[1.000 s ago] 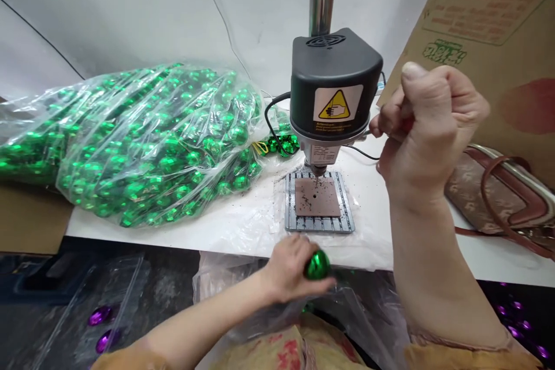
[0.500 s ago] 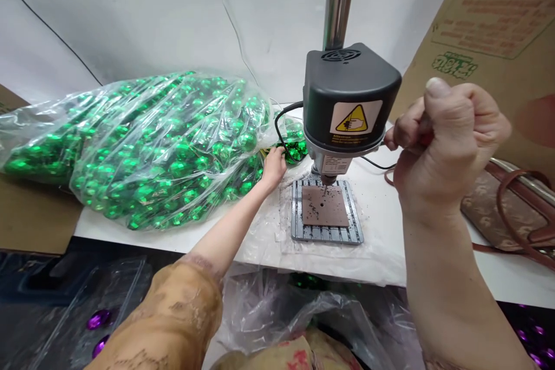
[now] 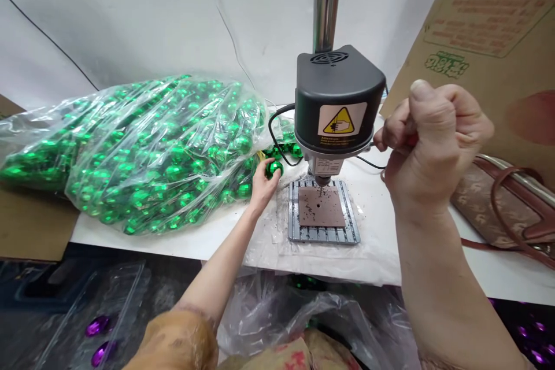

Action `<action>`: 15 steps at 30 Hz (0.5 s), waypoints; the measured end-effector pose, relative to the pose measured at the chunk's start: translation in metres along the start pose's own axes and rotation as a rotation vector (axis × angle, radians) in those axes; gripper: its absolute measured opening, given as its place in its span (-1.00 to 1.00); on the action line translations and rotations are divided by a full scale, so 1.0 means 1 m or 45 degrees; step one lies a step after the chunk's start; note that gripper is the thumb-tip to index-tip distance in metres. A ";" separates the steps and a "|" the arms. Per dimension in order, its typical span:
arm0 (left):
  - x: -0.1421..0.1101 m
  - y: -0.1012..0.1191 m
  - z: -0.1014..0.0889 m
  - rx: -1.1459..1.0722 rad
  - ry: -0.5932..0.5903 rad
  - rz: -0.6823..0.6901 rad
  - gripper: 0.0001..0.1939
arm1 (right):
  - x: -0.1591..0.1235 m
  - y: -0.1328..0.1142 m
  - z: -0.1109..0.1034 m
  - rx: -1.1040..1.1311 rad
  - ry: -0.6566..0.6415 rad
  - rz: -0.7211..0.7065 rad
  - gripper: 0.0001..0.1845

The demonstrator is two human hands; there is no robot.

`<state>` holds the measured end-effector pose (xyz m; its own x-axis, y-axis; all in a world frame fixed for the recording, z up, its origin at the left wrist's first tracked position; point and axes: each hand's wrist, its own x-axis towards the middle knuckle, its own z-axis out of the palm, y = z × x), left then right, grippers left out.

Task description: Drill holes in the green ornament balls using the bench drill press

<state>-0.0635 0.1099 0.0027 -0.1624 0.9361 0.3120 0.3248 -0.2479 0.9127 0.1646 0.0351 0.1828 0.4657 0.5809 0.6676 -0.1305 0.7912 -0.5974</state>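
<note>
A shiny green ball (image 3: 274, 169) sits between the fingers of my left hand (image 3: 263, 185), beside the mouth of a clear plastic bag (image 3: 173, 150) full of such balls. My right hand (image 3: 433, 139) is closed at the right side of a small black drill press (image 3: 340, 101); its fingers seem to be round a feed handle, mostly hidden by the fist. Under the chuck (image 3: 323, 180) lies a brown square plate (image 3: 321, 207) with a dark hole and scattered dark chips. It rests on the slotted grey base (image 3: 295, 231).
A cardboard box (image 3: 489, 29) and a patterned handbag (image 3: 485, 202) with brown straps stand at the right. The drill press's metal column (image 3: 326, 6) rises near the wall. Purple balls (image 3: 97, 325) lie low at the left. Plastic sheeting (image 3: 303, 312) hangs below the table's front edge.
My left hand has drawn back slightly from the bag's mouth, and a green ball now shows in its fingers. My right hand keeps its place beside the drill press. The view has shifted a little.
</note>
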 end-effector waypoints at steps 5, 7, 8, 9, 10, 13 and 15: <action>-0.058 0.017 0.015 -0.556 -0.220 -0.328 -0.45 | 0.003 0.002 0.001 0.012 0.033 -0.010 -0.52; -0.064 0.020 0.026 -0.586 -0.281 -0.311 -0.42 | 0.004 0.003 0.000 0.001 0.030 -0.005 -0.49; -0.065 0.020 0.031 -0.588 -0.295 -0.296 -0.41 | 0.004 0.003 -0.001 -0.006 0.025 -0.004 -0.48; -0.065 0.019 0.034 -0.582 -0.306 -0.284 -0.40 | 0.004 0.002 -0.001 -0.011 0.018 -0.006 -0.48; -0.064 0.018 0.037 -0.572 -0.318 -0.274 -0.40 | 0.004 0.002 -0.001 -0.020 0.012 -0.004 -0.49; -0.064 0.013 0.041 -0.510 -0.358 -0.225 -0.43 | 0.002 0.001 -0.001 -0.033 0.002 -0.007 -0.53; -0.066 0.011 0.041 -0.443 -0.376 -0.171 -0.47 | 0.001 0.001 -0.001 -0.028 0.002 -0.013 -0.54</action>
<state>-0.0109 0.0560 -0.0191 0.1070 0.9839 0.1431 -0.0203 -0.1418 0.9897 0.1659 0.0366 0.1827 0.4681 0.5724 0.6733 -0.1063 0.7928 -0.6001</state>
